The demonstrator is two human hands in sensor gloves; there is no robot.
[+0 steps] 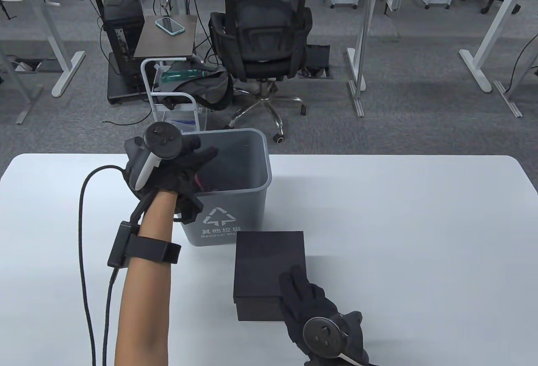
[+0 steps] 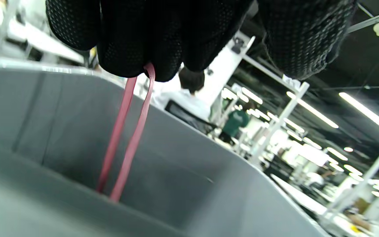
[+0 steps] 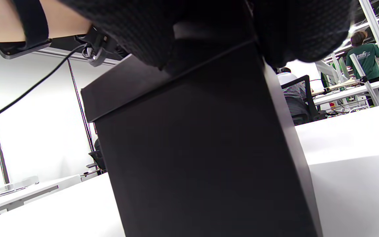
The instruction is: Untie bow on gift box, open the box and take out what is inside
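A black gift box (image 1: 269, 263) with its lid on stands on the white table (image 1: 399, 223) near the front. It fills the right wrist view as the black gift box (image 3: 206, 154). My right hand (image 1: 300, 288) rests on the lid's near right corner, fingers lying over the top. My left hand (image 1: 191, 164) hangs over the grey bin (image 1: 229, 214). In the left wrist view my left hand (image 2: 150, 65) pinches a pink ribbon (image 2: 123, 138), whose two strands drop into the grey bin (image 2: 192, 184).
The grey bin stands just behind the box, at the table's far edge. Beyond the table are an office chair (image 1: 262, 33) with a seated person, a small cart (image 1: 176, 92) and other desks. A black cable (image 1: 86, 235) trails from my left wrist.
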